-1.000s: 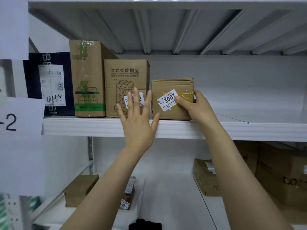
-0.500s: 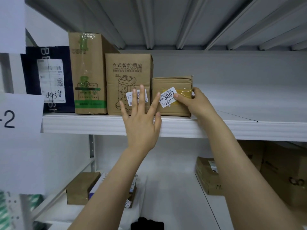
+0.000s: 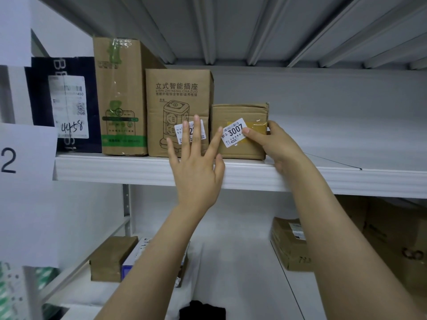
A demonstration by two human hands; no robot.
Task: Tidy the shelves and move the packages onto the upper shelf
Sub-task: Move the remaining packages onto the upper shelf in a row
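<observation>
The small cardboard box labelled 3007 [image 3: 240, 131] sits on the upper shelf [image 3: 143, 167], touching the socket-tower carton [image 3: 179, 112] at its 9 o'clock. Your right hand [image 3: 275, 144] grips its 3 o'clock edge, thumb on the label. Your left hand [image 3: 196, 162] is spread flat, fingers wide, holding nothing, at the seam between both boxes. The right is nearer for squaring it.
</observation>
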